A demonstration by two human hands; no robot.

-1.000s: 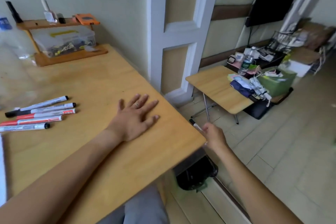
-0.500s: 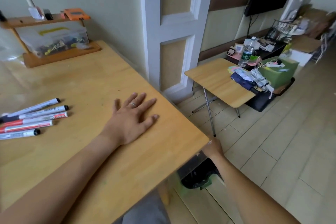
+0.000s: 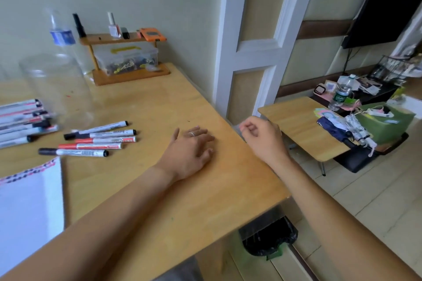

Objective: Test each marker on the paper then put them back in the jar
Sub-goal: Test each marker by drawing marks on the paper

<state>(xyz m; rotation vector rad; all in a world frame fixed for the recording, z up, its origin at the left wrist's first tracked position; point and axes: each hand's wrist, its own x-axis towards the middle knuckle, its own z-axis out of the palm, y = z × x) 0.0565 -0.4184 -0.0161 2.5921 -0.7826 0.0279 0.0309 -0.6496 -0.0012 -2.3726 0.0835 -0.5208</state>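
From the head camera, the left hand (image 3: 190, 149) lies palm down on the wooden table (image 3: 205, 201), fingers relaxed and spread toward the table's right edge, holding nothing; a thin ring shows on one finger. The right hand (image 3: 262, 138) is raised just past that right edge, over the gap beside the table, its fingers curled inward toward the thumb. Whether anything is pinched between them I cannot tell (the fingertips are blurred and turned away). Left of the left hand, well apart from it, five markers (image 3: 100, 139) lie side by side on the table top, roughly parallel, some with black caps and some with red bands. Further left, at the frame's edge, a second bunch of markers (image 3: 21, 123) lies close together, partly seen through the wall of a clear jar (image 3: 52, 84) that stands behind them. A sheet of white paper (image 3: 29, 207) with a red and dark patterned upper border lies at the near left corner of the table. At the back against the wall stands a small wooden shelf (image 3: 127, 75) with a clear lidded box (image 3: 126, 58) in it, and a clear bottle with a blue label (image 3: 61, 36) beside it. To the right, on the tiled floor, a low folding table (image 3: 296, 121) carries clutter on its far end.
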